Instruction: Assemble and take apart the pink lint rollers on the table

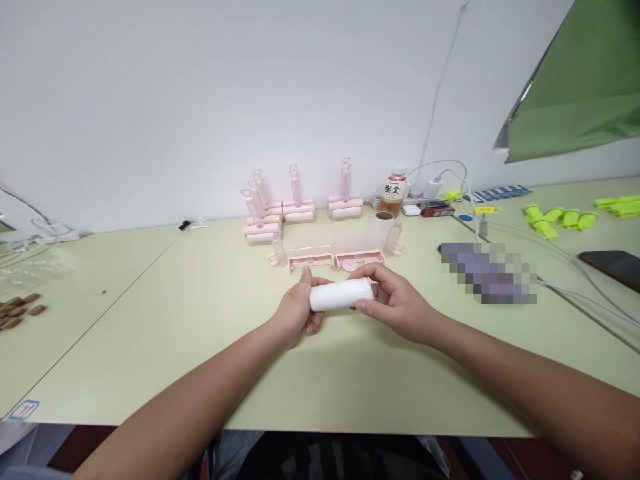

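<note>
A white sticky-paper lint roll (341, 295) lies level between my two hands above the table. My left hand (299, 305) closes around its left end. At the right end, my right hand (393, 301) grips the roll with thumb and fingers. Just beyond my hands are two open pink lint roller cases (311, 261) with clear covers. A clear handle (279, 249) stands at their left, and another clear handle (393, 240) leans at their right. Behind that right handle, a second white roll (381, 231) stands on end, its brown core showing.
Several pink lint rollers (345, 200) stand along the wall. To their right are a drink bottle (394, 192), a charger and white cables (575, 300). Yellow-green pieces (557, 219) and a dark phone (613, 267) lie at far right. Brown pieces (17, 310) are at far left.
</note>
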